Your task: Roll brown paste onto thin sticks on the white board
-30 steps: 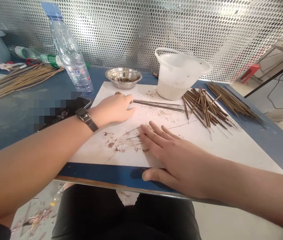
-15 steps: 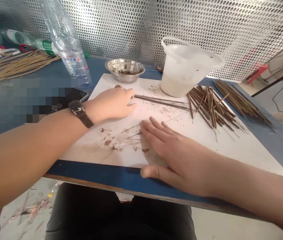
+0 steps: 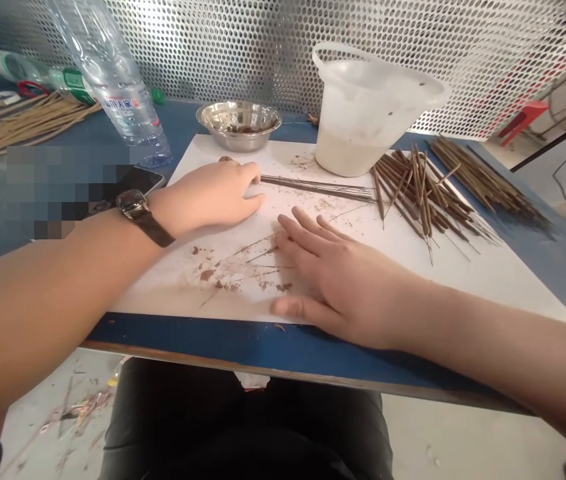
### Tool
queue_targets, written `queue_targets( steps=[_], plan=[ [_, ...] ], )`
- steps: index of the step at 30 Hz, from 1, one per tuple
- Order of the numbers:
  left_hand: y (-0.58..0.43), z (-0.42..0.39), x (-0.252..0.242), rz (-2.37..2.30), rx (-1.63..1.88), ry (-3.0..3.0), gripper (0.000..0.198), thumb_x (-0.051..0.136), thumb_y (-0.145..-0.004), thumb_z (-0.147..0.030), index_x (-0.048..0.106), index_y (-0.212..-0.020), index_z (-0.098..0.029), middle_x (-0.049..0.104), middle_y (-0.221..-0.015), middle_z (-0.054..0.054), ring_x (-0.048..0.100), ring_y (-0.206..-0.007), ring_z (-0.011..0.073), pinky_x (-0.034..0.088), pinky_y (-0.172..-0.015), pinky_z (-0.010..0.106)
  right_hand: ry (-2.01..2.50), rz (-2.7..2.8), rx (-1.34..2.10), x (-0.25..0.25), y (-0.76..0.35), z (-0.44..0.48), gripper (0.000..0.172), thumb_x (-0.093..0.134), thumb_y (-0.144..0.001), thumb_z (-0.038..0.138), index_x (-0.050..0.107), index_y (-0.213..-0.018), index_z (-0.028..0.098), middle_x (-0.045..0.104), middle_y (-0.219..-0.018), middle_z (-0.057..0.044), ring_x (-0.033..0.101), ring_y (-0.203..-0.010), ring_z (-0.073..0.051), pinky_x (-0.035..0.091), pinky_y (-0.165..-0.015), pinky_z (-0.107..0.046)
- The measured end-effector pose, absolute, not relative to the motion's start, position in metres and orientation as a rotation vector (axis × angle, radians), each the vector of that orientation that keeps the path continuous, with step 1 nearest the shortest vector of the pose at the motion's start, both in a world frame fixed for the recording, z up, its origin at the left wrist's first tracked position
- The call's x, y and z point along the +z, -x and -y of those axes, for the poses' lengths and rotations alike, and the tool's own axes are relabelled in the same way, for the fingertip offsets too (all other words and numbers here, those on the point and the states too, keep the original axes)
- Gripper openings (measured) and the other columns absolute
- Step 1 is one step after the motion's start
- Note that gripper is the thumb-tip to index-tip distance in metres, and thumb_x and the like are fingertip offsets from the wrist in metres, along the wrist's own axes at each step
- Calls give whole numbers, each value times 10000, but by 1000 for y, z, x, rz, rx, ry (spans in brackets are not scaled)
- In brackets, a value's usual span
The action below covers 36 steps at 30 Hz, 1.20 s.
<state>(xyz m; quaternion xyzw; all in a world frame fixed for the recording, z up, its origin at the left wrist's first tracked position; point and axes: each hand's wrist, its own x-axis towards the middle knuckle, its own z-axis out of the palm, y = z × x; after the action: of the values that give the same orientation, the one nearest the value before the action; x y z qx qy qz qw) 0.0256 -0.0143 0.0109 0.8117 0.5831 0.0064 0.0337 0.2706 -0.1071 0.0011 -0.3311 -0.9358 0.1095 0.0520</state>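
My right hand [image 3: 347, 280] lies flat, palm down and fingers stretched, on a white sheet [image 3: 463, 293] close to the table's front edge. Thin dark strands [image 3: 253, 257] and brown crumbs [image 3: 207, 275] show beside its fingertips; whatever is under the palm is hidden. Farther back on the sheet, my left hand [image 3: 213, 195] has its fingers curled down at the left end of a row of thin dark sticks [image 3: 317, 188]. A brown bit [image 3: 226, 159] shows at its far fingers, but what they hold is hidden. A watch [image 3: 135, 205] is on the left wrist.
Behind the sheet stand a metal bowl [image 3: 240, 141] with dark bits and a translucent bucket [image 3: 347, 133]. Brown coated sticks [image 3: 417, 193] lie piled at right, beside another bundle [image 3: 487, 187]. A plastic bottle [image 3: 123, 107], phone [image 3: 140, 179] and tan sticks [image 3: 27, 127] are at left.
My right hand has slid forward, its thumb moving from over the table edge onto the sheet. My left hand stays at the ends of the thin sticks. The view has shifted slightly.
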Motion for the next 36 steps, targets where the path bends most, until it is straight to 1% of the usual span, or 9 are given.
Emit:
queue_targets(
  steps=[6,11,15,21,23,28,30,34,36],
  plan=[
    [-27,15,13,-1800,18,-2491,508,540,-1037,-478,672,-1464,-238,753,-1297,142,708,-1183,380,545,-983,460,886,2877,469,4,-272,93,1004,426,-1085,810,460,-1723,36,362,-1809,-280,248,-1720,-478,313,-1369,-688],
    [-27,17,14,-1803,9,-2486,507,536,-1050,-485,661,-1466,-224,746,-1332,146,704,-1183,370,544,-983,450,827,2870,365,9,-279,122,1079,421,-1058,854,474,-1701,-10,387,-1779,-310,304,-1700,-478,320,-1378,-666],
    [-27,17,14,-1792,15,-2479,516,538,-1045,-470,659,-1481,-223,756,-1287,150,710,-1153,380,547,-970,469,772,2879,332,4,-277,127,1076,428,-1047,865,504,-1686,2,445,-1745,-315,384,-1674,-459,343,-1375,-646],
    [-28,17,14,-1799,27,-2462,533,553,-1034,-481,655,-1498,-241,742,-1340,145,704,-1183,383,544,-982,457,750,2924,375,-4,-268,98,1099,393,-1057,871,403,-1741,10,364,-1795,-302,295,-1710,-456,254,-1395,-681],
    [-27,17,15,-1806,21,-2453,535,560,-1027,-490,657,-1497,-253,742,-1342,139,701,-1194,385,546,-983,452,745,2931,373,-1,-270,100,1109,390,-1048,885,420,-1734,15,374,-1792,-299,310,-1706,-455,262,-1395,-671],
    [-24,15,13,-1783,8,-2484,558,529,-1029,-498,654,-1501,-227,732,-1347,162,706,-1176,392,546,-983,474,804,2906,293,5,-277,119,1069,396,-1049,875,545,-1662,12,497,-1723,-300,451,-1645,-434,360,-1379,-587],
    [-23,14,11,-1781,11,-2502,563,520,-1031,-502,656,-1497,-216,729,-1335,171,715,-1154,388,547,-979,475,805,2896,299,3,-275,115,1094,392,-1033,897,531,-1675,22,491,-1729,-293,430,-1657,-432,358,-1379,-590],
    [-24,13,10,-1804,0,-2491,557,514,-1037,-508,661,-1491,-220,732,-1294,166,729,-1108,376,551,-966,467,791,2929,366,-3,-268,100,1127,387,-1041,895,416,-1737,9,348,-1799,-294,260,-1723,-445,270,-1395,-657],
    [-25,14,11,-1813,-14,-2481,554,511,-1040,-507,662,-1489,-219,728,-1289,169,732,-1088,372,553,-961,469,794,2938,370,-1,-268,102,1120,399,-1045,887,409,-1740,9,334,-1802,-296,246,-1726,-446,250,-1399,-664]
  ],
)
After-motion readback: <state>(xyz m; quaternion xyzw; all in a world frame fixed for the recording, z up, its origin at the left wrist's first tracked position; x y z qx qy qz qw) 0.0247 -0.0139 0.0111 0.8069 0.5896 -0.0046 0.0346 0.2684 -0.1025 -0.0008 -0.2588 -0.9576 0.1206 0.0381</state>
